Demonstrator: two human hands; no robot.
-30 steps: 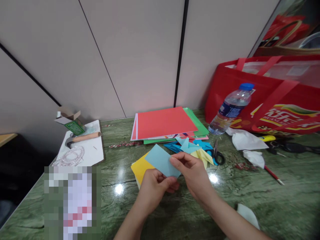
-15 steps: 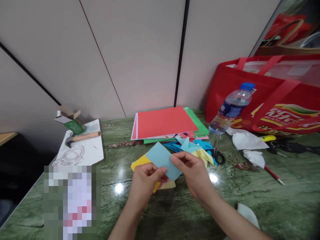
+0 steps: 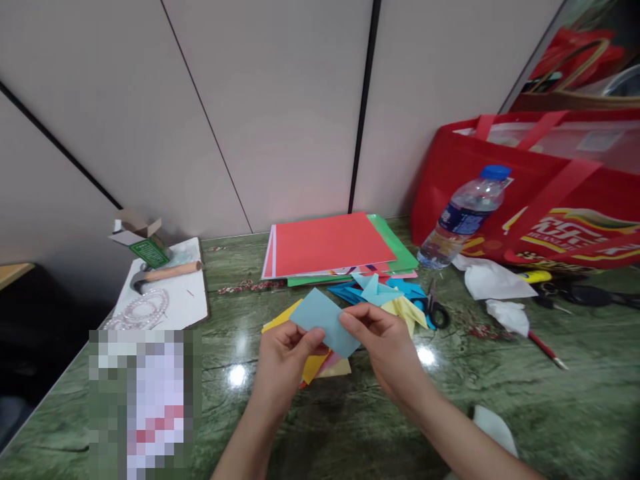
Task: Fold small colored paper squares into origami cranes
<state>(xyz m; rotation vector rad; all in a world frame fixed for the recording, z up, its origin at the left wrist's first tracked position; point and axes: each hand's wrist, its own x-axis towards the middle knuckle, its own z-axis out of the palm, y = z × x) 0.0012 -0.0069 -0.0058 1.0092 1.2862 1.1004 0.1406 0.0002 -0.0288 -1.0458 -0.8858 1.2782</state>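
Both of my hands hold a folded light-blue paper point(image 3: 323, 317) just above the green marble table point(image 3: 350, 427). My left hand point(image 3: 283, 363) pinches its lower left edge. My right hand point(image 3: 383, 347) pinches its right corner between thumb and fingers. Under my hands lies a small pile of yellow and pink sheets point(image 3: 315, 363). Folded blue and yellow paper pieces point(image 3: 385, 297) lie just beyond my right hand.
A stack of coloured sheets, red on top point(image 3: 330, 247), lies against the wall. Scissors point(image 3: 434, 308), a water bottle point(image 3: 463, 217), a red bag point(image 3: 540, 187) and crumpled tissues point(image 3: 493, 280) are to the right. A white board with a hammer point(image 3: 163, 275) and beads point(image 3: 143, 308) is at the left.
The blue paper has turned slightly in my fingers and my left hand has slid up its lower edge, uncovering more of the yellow and pink sheets beneath.
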